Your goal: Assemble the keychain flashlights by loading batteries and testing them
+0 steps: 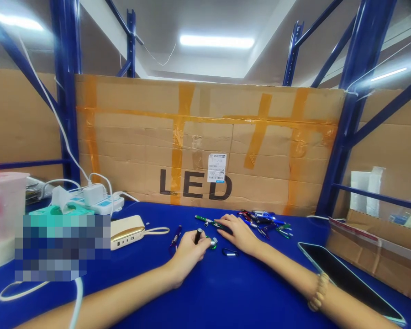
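My left hand (189, 250) is closed around a small black cylinder (198, 236) whose top end sticks up from the fist. At its fingertips shows a green and silver metal piece (213, 242), partly hidden by the fingers. My right hand (240, 234) lies palm down on the table with its fingers stretched out, the fingertips beside a slim green pen-like piece with a clip (205, 220). Close below that hand is a black carabiner (229, 252). Left of my left hand lies a purple pen-like piece (176, 236).
A pile of coloured metal pieces (265, 221) lies beyond my right hand. A cream power bank (127, 232), a tissue pack (61, 210) and a power strip (104, 203) stand left. A phone (349, 278) and an open carton (376, 256) are right. Cardboard (140, 151) walls the back.
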Available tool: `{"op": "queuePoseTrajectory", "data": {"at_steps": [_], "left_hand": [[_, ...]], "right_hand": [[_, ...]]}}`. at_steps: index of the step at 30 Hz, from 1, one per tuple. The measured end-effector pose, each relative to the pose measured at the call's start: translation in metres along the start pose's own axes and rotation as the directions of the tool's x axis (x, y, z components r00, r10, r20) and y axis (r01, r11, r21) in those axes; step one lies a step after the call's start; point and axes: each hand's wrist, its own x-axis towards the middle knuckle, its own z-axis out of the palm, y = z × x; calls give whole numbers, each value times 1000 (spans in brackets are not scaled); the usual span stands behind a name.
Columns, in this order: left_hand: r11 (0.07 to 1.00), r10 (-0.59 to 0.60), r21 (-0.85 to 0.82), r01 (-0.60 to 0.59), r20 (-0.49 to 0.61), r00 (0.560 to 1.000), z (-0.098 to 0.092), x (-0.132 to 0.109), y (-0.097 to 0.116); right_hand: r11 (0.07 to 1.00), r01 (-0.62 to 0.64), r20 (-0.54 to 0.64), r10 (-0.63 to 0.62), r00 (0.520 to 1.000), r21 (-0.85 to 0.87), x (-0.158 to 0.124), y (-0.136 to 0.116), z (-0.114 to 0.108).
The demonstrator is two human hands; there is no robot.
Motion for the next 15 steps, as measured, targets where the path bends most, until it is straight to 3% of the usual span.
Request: {"op": "queuePoseTrajectory", "data": {"at_steps": [8, 15], "left_hand": [[999, -31, -9, 31, -10, 999, 3, -1, 3], [998, -56, 0, 56, 31, 998, 4, -2, 3]], "right_hand": [[962, -113, -56, 131, 990, 248, 15, 18, 11], [987, -91, -82, 102, 991, 133, 12, 21, 14]]}}
